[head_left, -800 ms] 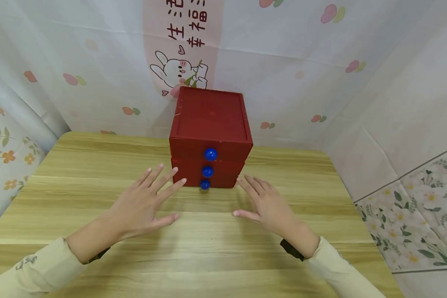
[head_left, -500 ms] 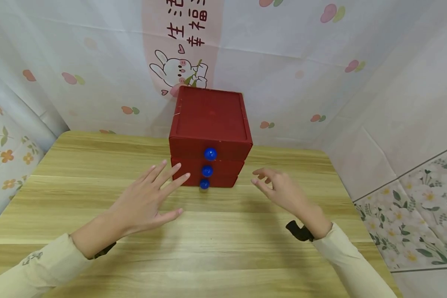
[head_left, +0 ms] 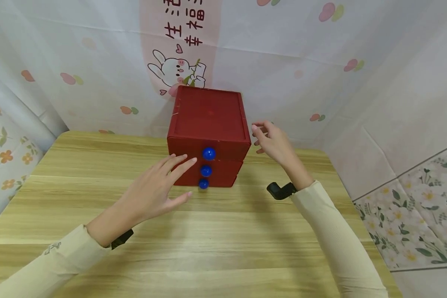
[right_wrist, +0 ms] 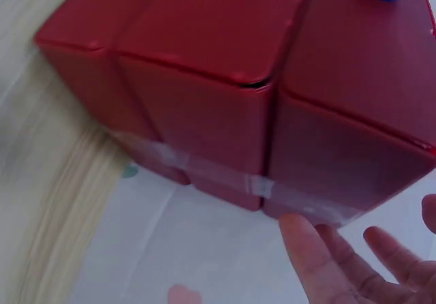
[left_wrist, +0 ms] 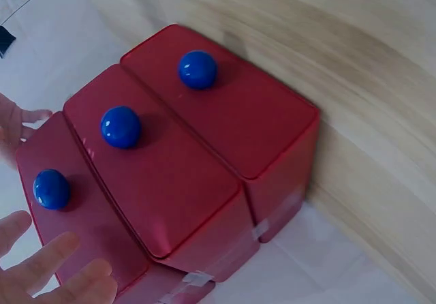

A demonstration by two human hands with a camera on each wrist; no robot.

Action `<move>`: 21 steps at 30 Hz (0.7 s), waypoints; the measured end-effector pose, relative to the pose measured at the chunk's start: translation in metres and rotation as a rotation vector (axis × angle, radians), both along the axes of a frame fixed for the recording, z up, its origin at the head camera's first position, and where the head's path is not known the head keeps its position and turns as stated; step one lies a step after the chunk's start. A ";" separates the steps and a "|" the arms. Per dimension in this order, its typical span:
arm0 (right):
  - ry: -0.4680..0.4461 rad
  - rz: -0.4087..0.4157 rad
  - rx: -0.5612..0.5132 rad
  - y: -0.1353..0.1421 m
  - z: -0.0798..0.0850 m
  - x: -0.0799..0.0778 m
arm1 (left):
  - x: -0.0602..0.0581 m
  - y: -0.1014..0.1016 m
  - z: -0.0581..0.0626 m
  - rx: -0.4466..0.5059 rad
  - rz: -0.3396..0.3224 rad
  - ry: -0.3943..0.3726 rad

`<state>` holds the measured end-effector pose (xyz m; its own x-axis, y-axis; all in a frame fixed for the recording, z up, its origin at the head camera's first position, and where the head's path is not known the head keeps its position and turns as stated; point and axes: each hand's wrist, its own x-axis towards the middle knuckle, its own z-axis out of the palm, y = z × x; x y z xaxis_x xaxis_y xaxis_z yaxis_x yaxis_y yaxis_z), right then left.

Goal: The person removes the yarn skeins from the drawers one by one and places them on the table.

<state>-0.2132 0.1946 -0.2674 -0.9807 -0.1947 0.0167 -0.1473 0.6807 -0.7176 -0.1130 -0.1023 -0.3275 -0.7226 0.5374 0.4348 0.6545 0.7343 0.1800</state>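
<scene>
A red three-drawer box [head_left: 210, 116] stands at the back of the wooden table, its front facing me. Each drawer has a round blue knob: the top knob [head_left: 209, 153], the middle knob [head_left: 206, 170] and the bottom knob [head_left: 203, 183]. All three drawers are closed in the left wrist view. My left hand [head_left: 149, 192] hovers before the lower left of the front, fingers spread and holding nothing. Beside the box's upper right edge is my right hand [head_left: 275, 142], raised, its fingers loosely bent with nothing in them. Clear tape [right_wrist: 259, 185] runs along the box's side.
The light wooden table [head_left: 216, 240] spreads out in front of the box. A white printed curtain [head_left: 275, 78] hangs right behind it, and a flowered cloth [head_left: 421, 215] covers the right side.
My right hand has moved up and away from the box's lower right front to beside its top, its fingers bending. The left hand has shifted slightly up and right.
</scene>
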 end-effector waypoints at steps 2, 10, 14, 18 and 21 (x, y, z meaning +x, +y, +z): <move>-0.041 -0.013 -0.005 -0.008 0.005 -0.006 | -0.002 0.003 0.001 0.034 -0.003 0.013; -0.086 -0.036 0.055 -0.032 0.011 -0.028 | -0.013 0.018 0.004 0.134 0.040 -0.045; -0.071 -0.063 0.143 -0.040 0.010 -0.037 | -0.019 0.026 0.005 0.145 0.076 -0.078; -0.038 -0.071 0.234 -0.045 0.010 -0.044 | -0.024 0.033 0.006 0.150 0.108 -0.093; -0.063 -0.054 0.244 -0.045 0.012 -0.046 | -0.028 0.039 0.006 0.153 0.120 -0.101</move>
<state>-0.2596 0.1497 -0.2556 -0.9874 -0.1324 -0.0862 -0.0658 0.8405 -0.5377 -0.1407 -0.0637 -0.3213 -0.8214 0.3784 0.4268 0.5371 0.7649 0.3556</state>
